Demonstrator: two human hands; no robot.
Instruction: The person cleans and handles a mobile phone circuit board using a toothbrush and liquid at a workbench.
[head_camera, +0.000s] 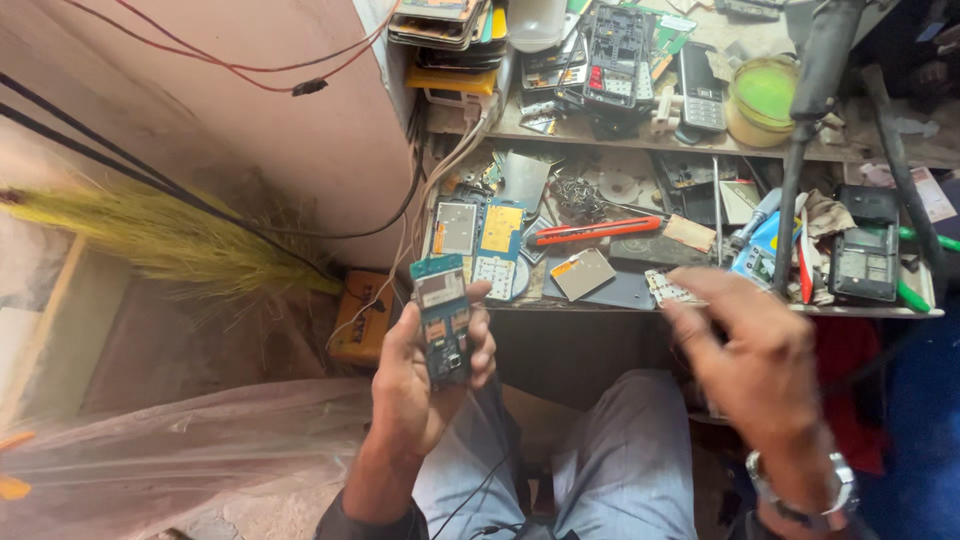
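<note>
1. My left hand (425, 375) holds a teal phone circuit board (443, 320) upright over my lap, near the bench's front edge; my grip is wrapped around it, thumb on the left edge, fingertips (480, 335) curled over the right edge.
2. My right hand (750, 365) hangs to the right, blurred, a wristwatch (835, 490) on its wrist; the fingers look loosely spread and bear nothing that I can make out.
3. Just beyond that hand's fingertips a small keypad piece (668, 287) lies at the near edge of the bench (700, 308).
4. Farther back on the bench lie a red utility knife (595, 232), two more boards side by side (478, 235) and a dark phone body (865, 258) at the right.
5. On the shelf behind stand a green-lidded jar (765, 98) and a keypad phone (700, 90).
6. To the left, a straw broom (150, 235) lies by the wall.
</note>
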